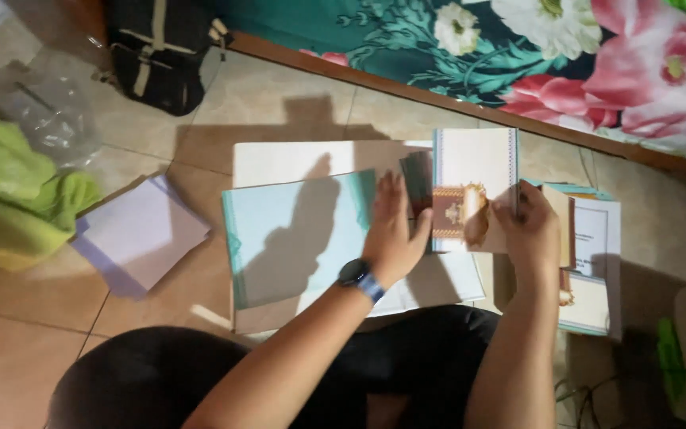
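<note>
Folding along its middle, a printed card (470, 208) with a white upper half, teal edges and a brown-and-gold ornamental panel sits between both hands, just above the person's lap and over a pile of large sheets on the tiled floor (33, 318). The right hand (529, 230) pinches the card's right edge, fingers curled together and clamped on the paper, while the left hand (395, 230) lies flat with fingers together and straight, pressing down where the card meets the teal sheet (295, 238) beneath. A dark wristwatch (356, 274) rides on the left wrist. To fold such a card cleanly, the flat hand should probably hold the lower leaf firm while the pinching hand brings the edges level before any crease is pressed — the shadow over the fold makes it hard to tell whether the edges line up yet. Just right of the right hand lies a stack of similar cards (593, 262). Further out, a loose pile of pale sheets (140, 230) rests to the left, beside a green cloth (9, 191) and a clear plastic bag (41, 111); a black bag (160, 48) and a floral bedcover (565, 56) lie along the top.
</note>
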